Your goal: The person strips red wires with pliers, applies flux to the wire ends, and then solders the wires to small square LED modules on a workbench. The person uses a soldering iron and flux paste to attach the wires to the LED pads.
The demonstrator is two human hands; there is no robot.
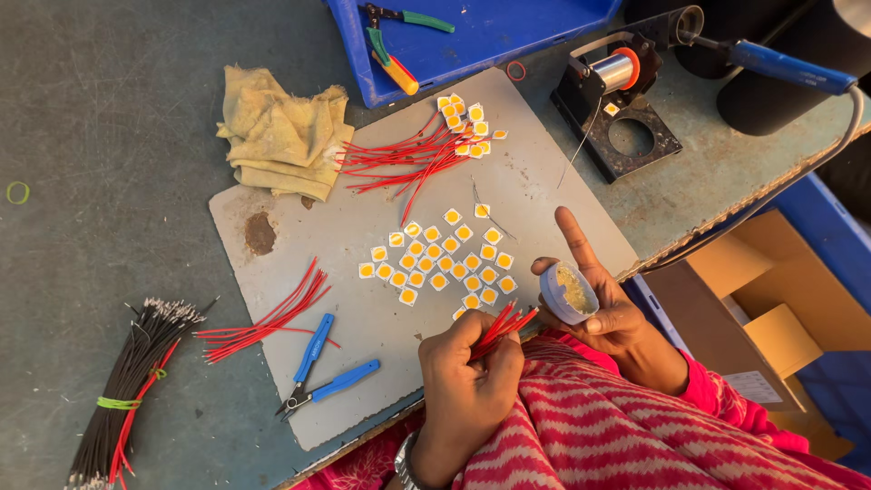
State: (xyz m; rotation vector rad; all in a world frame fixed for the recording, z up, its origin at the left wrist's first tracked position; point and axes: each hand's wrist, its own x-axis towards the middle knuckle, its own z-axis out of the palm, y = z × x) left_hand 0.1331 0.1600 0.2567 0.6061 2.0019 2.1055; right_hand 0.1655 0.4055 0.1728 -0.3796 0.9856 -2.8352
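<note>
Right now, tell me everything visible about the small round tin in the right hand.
The small round tin is a shallow, pale bluish-white container, open at the top, with a yellowish, pasty-looking substance inside. The right hand cradles it, thumb on the rim and index finger pointing up. It is tilted toward the left hand, whose bunch of red wires points their tips at its rim, at the board's near edge.

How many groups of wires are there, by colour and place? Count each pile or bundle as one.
Loose red wire piles on the grey board: 2
Red wire bunch in the left hand: 1
Black wire bundle on the table: 1
Total: 4
</note>
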